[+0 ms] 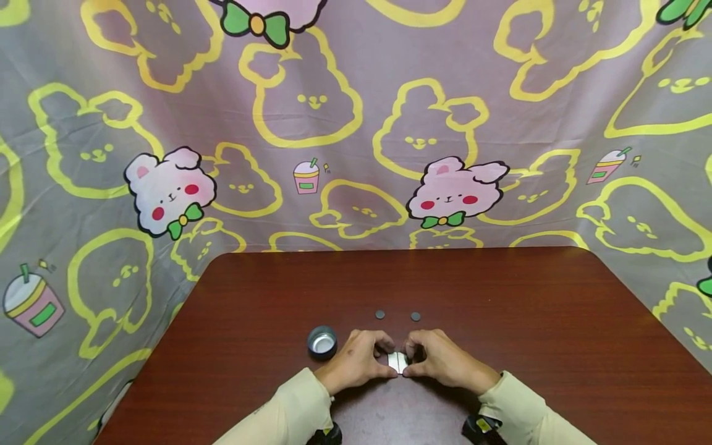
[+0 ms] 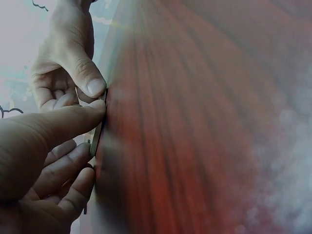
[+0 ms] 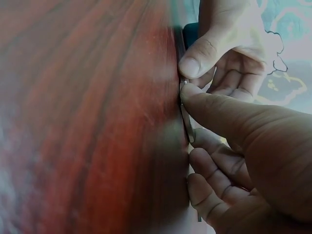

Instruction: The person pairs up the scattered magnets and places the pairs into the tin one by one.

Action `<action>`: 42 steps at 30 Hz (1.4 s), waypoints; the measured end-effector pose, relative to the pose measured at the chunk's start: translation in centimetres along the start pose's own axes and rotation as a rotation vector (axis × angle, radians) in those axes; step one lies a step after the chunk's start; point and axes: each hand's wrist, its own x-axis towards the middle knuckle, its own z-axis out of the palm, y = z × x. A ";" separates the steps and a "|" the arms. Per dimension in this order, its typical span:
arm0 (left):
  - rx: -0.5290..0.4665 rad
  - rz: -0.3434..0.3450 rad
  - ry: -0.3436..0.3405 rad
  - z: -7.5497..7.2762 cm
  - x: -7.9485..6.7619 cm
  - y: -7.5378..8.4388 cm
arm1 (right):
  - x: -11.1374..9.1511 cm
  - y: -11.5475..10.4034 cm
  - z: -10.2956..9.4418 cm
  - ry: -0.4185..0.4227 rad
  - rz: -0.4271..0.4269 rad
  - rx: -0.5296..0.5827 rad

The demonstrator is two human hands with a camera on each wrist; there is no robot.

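Note:
Two small flat white pieces, a left one [image 1: 393, 360] and a right one [image 1: 403, 363], lie side by side low at the table, a thin dark line between them. My left hand [image 1: 358, 360] pinches the left piece with thumb and fingers. From the other side my right hand [image 1: 445, 360] grips the right piece the same way. Both thumbs are at the near edge, almost meeting. Seen edge-on in the right wrist view, the piece [image 3: 187, 122] is thin, with fingertips close against the tabletop. Fingers hide the pieces' outer sides.
Beyond the hands, two small dark discs, a left one [image 1: 380, 314] and a right one [image 1: 415, 316], rest on the brown table [image 1: 528, 309]. A small round dark container [image 1: 322, 343] with a pale inside stands just left of the left hand. Patterned cloth [image 1: 356, 123] hangs behind the table.

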 end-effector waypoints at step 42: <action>-0.023 -0.086 0.109 -8.3 -4.2 -2.4 | 1.2 -0.8 -1.0 -0.160 -0.048 -0.092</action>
